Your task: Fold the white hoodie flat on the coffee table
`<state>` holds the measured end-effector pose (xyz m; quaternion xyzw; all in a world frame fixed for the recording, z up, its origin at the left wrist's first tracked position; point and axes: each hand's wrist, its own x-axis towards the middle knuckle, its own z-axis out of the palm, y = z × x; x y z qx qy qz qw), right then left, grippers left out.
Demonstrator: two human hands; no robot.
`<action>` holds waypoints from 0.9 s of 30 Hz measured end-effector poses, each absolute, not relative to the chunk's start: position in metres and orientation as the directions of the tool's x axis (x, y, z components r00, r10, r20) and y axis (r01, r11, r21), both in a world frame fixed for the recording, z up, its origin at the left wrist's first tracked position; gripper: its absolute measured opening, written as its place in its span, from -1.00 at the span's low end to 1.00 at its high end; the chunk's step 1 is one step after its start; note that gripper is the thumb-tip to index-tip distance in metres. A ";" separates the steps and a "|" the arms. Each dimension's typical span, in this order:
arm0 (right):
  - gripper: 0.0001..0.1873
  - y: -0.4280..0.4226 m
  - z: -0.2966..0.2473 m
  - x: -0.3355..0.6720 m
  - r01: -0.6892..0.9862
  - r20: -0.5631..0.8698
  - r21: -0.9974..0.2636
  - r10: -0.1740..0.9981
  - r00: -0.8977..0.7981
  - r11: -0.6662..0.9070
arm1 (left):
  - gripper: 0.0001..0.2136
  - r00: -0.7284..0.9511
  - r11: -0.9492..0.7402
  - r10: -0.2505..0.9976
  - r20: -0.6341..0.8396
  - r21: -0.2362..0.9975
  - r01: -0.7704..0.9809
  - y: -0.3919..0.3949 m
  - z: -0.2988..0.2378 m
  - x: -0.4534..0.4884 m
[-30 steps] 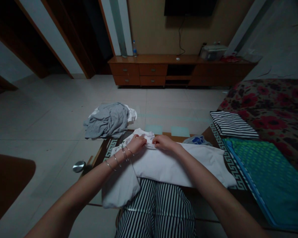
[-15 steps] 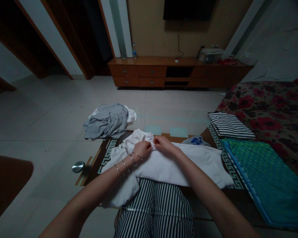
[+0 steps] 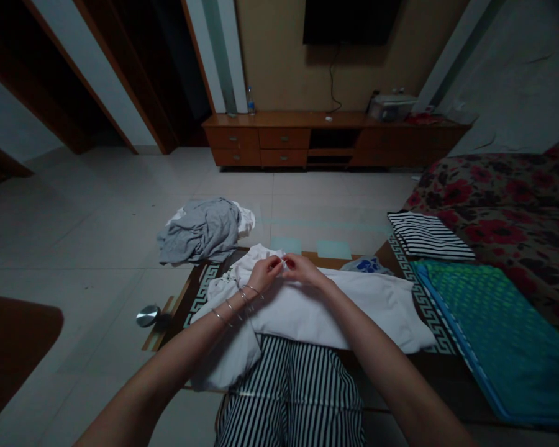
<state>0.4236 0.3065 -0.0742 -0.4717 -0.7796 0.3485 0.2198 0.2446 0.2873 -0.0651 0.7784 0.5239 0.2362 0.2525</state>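
A white garment (image 3: 307,316), which looks like a shirt, lies spread over the glass coffee table (image 3: 172,332) in front of my knees. One part of it hangs down over the near left side. My left hand (image 3: 265,273), with several thin bangles at the wrist, pinches a bit of the white cloth. Right beside it, my right hand (image 3: 300,270) pinches the same spot, fingertips almost touching. Whatever small detail sits between the fingertips is too small to make out.
A heap of grey clothing (image 3: 202,230) lies at the table's far left corner. On the right are a folded striped cloth (image 3: 431,236) and a green-blue cushion-like item (image 3: 494,335), near a floral sofa (image 3: 498,192). A plastic bag (image 3: 368,265) rests behind the shirt.
My hands have drawn closer and turned inward, fingertips now together, lifting a small bit of the white cloth. The view has tilted slightly upward.
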 end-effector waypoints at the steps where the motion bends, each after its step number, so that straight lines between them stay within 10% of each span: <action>1: -0.68 0.307 -0.073 0.420 0.593 0.022 -0.745 0.900 -0.436 0.305 | -0.72 0.380 -0.355 0.920 0.094 0.610 0.708 0.291 -0.064 0.243; 9: -0.73 0.317 -0.081 0.415 0.638 -0.002 -0.749 0.963 -0.271 0.178 | -0.93 0.696 -0.690 0.713 -0.091 0.085 0.718 0.343 -0.034 0.190; 18: -0.79 0.340 -0.094 0.405 0.697 -0.055 -0.714 0.986 -0.159 0.072 | -0.97 0.373 -0.346 0.928 -0.022 0.328 0.879 0.375 -0.053 0.159; 23: -0.45 0.347 -0.108 0.398 0.701 -0.048 -0.711 0.992 -0.116 0.047 | -0.90 0.214 -0.166 0.976 -0.041 0.498 0.851 0.380 -0.082 0.151; 27: -0.64 0.349 -0.112 0.395 0.689 -0.016 -0.720 0.990 -0.140 0.086 | -0.87 0.123 -0.096 0.992 -0.004 0.600 0.795 0.380 -0.091 0.157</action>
